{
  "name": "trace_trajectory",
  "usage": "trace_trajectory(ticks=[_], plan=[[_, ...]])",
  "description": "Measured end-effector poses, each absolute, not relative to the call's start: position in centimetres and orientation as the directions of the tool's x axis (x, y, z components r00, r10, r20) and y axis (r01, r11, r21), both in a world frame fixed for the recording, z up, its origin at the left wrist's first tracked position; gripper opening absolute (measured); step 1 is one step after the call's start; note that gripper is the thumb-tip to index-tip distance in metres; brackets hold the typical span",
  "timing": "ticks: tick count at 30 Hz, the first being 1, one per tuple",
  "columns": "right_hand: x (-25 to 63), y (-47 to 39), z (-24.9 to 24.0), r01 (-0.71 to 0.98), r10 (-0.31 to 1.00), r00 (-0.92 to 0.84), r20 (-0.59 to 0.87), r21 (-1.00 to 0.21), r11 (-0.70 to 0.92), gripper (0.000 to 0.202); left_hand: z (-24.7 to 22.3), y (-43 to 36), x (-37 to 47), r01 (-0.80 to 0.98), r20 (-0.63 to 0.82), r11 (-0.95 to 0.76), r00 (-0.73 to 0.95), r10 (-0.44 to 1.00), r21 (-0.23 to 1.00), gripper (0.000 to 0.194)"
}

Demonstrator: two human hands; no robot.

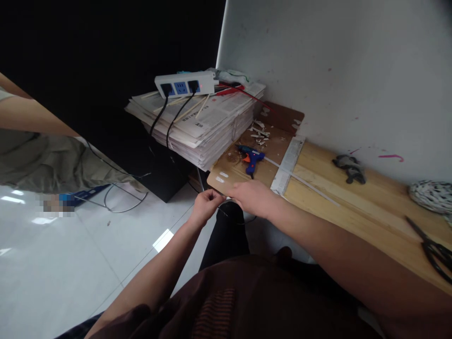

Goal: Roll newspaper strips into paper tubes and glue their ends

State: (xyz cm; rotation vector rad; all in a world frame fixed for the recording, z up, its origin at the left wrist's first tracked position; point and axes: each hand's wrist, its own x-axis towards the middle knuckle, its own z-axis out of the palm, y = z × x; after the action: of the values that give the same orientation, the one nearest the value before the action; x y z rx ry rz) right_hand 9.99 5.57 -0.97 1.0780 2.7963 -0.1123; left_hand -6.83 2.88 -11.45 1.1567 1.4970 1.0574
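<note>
My left hand (205,206) is closed in a pinch just off the near edge of the brown cardboard (226,169). Close beside it, my right hand (252,197) has its fingers bent together at the cardboard's corner. A small pale bit shows between the two hands, too small and too covered to name. Just beyond my right hand lies a blue hot glue gun (253,161) with an orange trigger. A long translucent glue stick (303,181) runs from its back end across the wooden tabletop (328,188).
A white power strip (185,84) with two black plugs rests on a stack of newspapers (212,134). White scraps (260,133) lie on the cardboard. Black scissors (432,249), a grey crumpled item (349,168) and a woven ball (431,195) are rightward. Another person's arm (31,113) shows left.
</note>
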Motion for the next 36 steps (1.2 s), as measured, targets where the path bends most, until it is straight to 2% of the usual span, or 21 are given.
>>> trace_trajectory(ticks=[3, 8, 16, 19, 23, 26, 29, 31, 33, 36], plan=[[10.3, 5.3, -1.2, 0.651, 0.644, -0.754, -0.127, -0.023, 0.758, 0.019, -11.3, 3.0, -6.9, 0.083, -0.255, 0.261, -0.077, 0.964, 0.962, 0.027], [10.7, 5.0, -1.6, 0.674, 0.671, -0.738, -0.076, -0.031, 0.738, 0.018, -11.2, 3.2, -6.7, 0.023, -0.316, 0.316, -0.018, 0.949, 0.948, 0.03], [11.0, 3.6, -1.6, 0.83, 0.826, -0.557, -0.084, -0.088, 0.551, 0.015, -12.3, 2.1, -7.6, 0.001, -0.343, 0.343, 0.005, 0.939, 0.939, 0.036], [12.3, 3.0, -1.3, 0.844, 0.866, -0.497, -0.053, -0.261, 0.469, 0.014, -12.3, 1.8, -7.9, -0.025, -0.309, 0.309, 0.015, 0.951, 0.951, 0.034], [14.3, 2.4, -1.0, 0.753, 0.903, -0.419, -0.092, -0.592, 0.288, 0.011, -11.7, 1.3, -6.9, -0.126, -0.215, 0.251, 0.246, 0.945, 0.96, 0.046], [15.1, 1.9, -1.1, 0.686, 0.921, -0.371, -0.116, -0.703, 0.188, 0.014, -11.3, 0.8, -5.7, -0.172, -0.19, 0.288, 0.434, 0.881, 0.942, 0.052], [15.5, 1.4, -1.2, 0.643, 0.934, -0.343, -0.101, -0.75, 0.155, 0.014, -11.2, 0.4, -5.2, -0.084, -0.226, 0.307, 0.5, 0.836, 0.948, 0.04], [15.8, 1.2, -1.2, 0.617, 0.944, -0.315, -0.093, -0.776, 0.129, 0.013, -11.1, 0.4, -5.7, -0.016, -0.242, 0.283, 0.475, 0.846, 0.959, 0.036], [16.4, 1.0, -1.2, 0.582, 0.956, -0.274, -0.103, -0.809, 0.079, 0.013, -10.8, 0.8, -7.1, -0.026, -0.221, 0.25, 0.39, 0.894, 0.968, 0.035], [17.8, 0.7, -1.2, 0.474, 0.969, -0.188, -0.157, -0.879, -0.051, 0.016, -9.7, 1.8, -10.1, -0.114, -0.133, 0.151, 0.152, 0.979, 0.982, 0.033]])
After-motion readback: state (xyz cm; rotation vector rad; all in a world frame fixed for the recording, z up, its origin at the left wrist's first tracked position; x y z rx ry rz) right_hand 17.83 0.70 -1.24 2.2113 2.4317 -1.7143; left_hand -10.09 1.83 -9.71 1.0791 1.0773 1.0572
